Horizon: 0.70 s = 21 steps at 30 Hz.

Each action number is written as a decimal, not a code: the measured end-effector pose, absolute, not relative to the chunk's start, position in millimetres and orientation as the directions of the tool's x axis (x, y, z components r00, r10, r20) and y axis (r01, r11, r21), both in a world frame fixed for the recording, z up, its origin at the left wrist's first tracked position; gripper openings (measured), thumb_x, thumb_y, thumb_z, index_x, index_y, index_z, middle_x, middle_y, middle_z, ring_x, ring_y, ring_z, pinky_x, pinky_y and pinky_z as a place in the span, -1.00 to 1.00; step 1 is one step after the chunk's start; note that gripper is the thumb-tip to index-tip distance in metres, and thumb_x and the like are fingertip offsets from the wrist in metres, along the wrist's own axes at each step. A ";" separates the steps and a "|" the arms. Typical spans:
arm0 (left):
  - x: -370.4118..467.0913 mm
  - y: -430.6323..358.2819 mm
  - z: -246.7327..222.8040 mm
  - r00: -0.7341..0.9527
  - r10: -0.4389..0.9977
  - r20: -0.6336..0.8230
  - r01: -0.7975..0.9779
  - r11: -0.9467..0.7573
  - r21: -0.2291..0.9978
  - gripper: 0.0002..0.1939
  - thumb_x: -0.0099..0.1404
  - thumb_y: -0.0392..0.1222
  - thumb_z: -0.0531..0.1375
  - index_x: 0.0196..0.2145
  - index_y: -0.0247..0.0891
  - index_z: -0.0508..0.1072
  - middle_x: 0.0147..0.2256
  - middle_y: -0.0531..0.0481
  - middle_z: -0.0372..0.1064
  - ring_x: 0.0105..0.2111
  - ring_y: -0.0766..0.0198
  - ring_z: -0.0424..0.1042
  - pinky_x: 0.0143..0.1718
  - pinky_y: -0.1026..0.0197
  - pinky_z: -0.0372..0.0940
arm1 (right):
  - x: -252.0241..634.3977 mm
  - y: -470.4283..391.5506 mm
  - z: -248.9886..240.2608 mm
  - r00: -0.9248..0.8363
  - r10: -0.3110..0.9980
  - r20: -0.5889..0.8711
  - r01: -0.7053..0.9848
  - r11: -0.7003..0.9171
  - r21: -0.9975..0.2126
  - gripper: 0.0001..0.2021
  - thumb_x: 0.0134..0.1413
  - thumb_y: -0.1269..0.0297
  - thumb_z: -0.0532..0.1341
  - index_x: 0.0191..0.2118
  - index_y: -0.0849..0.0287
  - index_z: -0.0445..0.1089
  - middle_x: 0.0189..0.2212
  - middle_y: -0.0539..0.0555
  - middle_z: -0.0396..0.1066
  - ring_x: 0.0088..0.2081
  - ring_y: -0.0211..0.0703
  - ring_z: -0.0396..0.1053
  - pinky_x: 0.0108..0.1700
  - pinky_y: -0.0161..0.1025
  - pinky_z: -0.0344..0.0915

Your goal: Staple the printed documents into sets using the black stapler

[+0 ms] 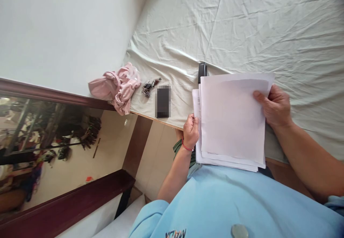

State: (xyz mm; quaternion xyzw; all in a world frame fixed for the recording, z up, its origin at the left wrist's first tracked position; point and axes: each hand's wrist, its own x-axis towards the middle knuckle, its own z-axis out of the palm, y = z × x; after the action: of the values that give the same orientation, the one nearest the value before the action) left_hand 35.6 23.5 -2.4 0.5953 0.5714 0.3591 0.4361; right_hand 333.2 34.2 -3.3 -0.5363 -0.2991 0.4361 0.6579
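Just in front of the light blue shirt (242, 202), over the near edge of a broad surface spread with a creased, pale grey-green cloth (242, 44), we have a loose stack of thin white paper sheets (233, 119), and both hands are on it! The left hand (191, 128), a thin red band (188, 147) around its wrist, pinches the left margin, thumb in front, where the rear sheets jut out past the front one and show a strip of small print, too small to read. Over to the right hand (278, 105): it's clasping the upper right side, thumb pressed flat on the plain face of the front sheet, fingers tucked behind and hidden. The edges are uneven, rear sheets peeking out at the left and along the bottom. Up at the top left corner, a narrow black glossy object (202, 72) lies on the cloth, its lower end hidden by the paper. Farther left, there's a dark upright rectangle (162, 101), blurred into blocks, and just beside it a bunch of dark metal keys (147, 88), with a crumpled, soft pink cloth bundle (120, 87) near the white wall (67, 26).
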 end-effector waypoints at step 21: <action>36.5 25.0 -3.2 0.057 0.994 -0.093 0.324 0.070 0.944 -0.45 0.53 0.34 0.01 -0.08 -0.21 0.48 -0.21 -0.09 0.56 -0.17 0.13 0.53 -0.08 0.10 0.43 | 338.5 28.0 -4.0 0.342 0.939 -0.031 -0.127 0.014 -0.992 -0.59 -0.06 0.01 0.55 -0.17 0.11 0.49 -0.38 -0.02 0.52 -0.46 -0.27 0.37 -0.50 -0.36 0.31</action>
State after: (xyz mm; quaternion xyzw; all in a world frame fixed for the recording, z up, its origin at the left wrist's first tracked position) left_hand 36.5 25.0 -3.2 0.5712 0.5768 0.3728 0.4495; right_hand 338.5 28.0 -4.0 -0.5487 -0.3698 0.4384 0.6083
